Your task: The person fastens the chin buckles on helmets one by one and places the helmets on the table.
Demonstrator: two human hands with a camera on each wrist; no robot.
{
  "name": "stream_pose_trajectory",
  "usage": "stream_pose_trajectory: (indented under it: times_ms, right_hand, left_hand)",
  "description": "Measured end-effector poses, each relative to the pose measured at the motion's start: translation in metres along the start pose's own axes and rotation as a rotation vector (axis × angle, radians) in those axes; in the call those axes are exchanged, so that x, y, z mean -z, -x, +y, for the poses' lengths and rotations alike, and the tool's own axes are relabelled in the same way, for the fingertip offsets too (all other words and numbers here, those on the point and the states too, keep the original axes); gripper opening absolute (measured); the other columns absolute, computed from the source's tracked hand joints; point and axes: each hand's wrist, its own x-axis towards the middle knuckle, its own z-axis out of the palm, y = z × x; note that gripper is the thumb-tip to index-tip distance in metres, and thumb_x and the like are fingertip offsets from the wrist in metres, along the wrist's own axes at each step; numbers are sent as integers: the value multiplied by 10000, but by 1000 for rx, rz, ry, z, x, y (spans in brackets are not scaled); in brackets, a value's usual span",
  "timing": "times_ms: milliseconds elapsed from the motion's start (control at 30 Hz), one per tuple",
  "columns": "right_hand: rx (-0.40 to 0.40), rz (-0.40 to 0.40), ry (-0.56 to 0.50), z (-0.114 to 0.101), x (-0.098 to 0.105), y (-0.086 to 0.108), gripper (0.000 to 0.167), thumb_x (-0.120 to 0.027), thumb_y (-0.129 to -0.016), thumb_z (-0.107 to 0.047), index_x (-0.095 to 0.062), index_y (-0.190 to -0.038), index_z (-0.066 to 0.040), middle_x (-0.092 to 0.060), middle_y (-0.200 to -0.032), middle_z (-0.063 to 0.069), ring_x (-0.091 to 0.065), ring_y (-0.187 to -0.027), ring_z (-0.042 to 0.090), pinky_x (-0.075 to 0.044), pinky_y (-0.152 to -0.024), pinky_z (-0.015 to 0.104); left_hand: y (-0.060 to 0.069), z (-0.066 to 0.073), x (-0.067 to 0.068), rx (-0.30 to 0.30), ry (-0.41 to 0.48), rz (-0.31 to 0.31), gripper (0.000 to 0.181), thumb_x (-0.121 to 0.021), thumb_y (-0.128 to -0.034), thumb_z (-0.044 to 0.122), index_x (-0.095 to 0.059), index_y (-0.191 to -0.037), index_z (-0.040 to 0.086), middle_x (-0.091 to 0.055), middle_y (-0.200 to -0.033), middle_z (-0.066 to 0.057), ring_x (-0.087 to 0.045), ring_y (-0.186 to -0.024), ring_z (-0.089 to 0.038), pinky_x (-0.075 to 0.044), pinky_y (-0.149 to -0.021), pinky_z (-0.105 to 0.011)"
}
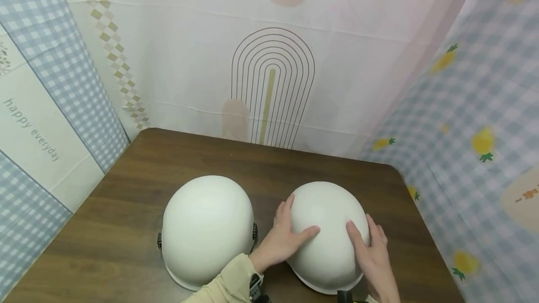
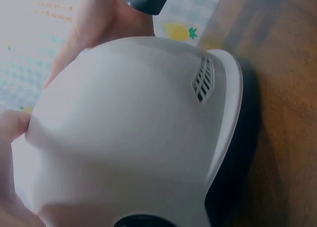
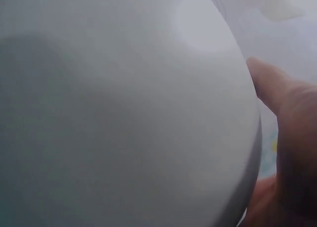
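Two white helmets sit side by side on a brown wooden table, domes up. Both my hands hold the right helmet (image 1: 324,209). On its left side lies my left hand (image 1: 284,240), thumb across the dome and fingers along the far side. My right hand (image 1: 372,251) holds the opposite side, its thumb on the dome and its other fingers partly hidden behind the shell. The left wrist view shows a slotted vent (image 2: 203,81) close to the helmet's rim. Beside my left forearm stands the left helmet (image 1: 208,223), untouched by either hand's fingers.
The wooden table (image 1: 105,233) ends at a patterned white cloth (image 1: 189,69) behind. Checked cloths hang at the left and right sides. A black side fitting (image 1: 255,231) sticks out from the left helmet, near my left wrist.
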Motion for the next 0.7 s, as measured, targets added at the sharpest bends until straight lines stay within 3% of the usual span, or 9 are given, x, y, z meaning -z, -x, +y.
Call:
stream_pose_trajectory:
  times_ms: [267,433,700]
  right_hand:
    - [-2,-45,-4,3,8,1,882,-451,-915,-673,-2,-1568,-287,239,-1562,203,16,-1359,612,-238,-962,734]
    - [0,-33,37,2,8,2,883,-460,-894,-697,-4,-1557,-335,186,-1571,231,-29,-1357,616,-255,-956,729]
    - [6,-5,115,-2,11,5,960,-435,-938,-645,26,-1563,-81,180,-1550,290,-87,-1347,616,-261,-980,720]
  left_hand:
    - [-1,-2,7,-6,-2,-32,994,-626,-831,646,-86,-1570,261,-132,-1582,-145,-332,-1346,-391,-402,-943,-578]
    - [-1,-4,11,-38,25,-37,965,-620,-850,627,-82,-1565,265,-172,-1569,-100,-390,-1308,-343,-402,-956,-546]
    - [-1,-9,9,-29,84,-71,932,-618,-866,607,-68,-1559,314,-166,-1569,-99,-408,-1291,-353,-414,-938,-550]
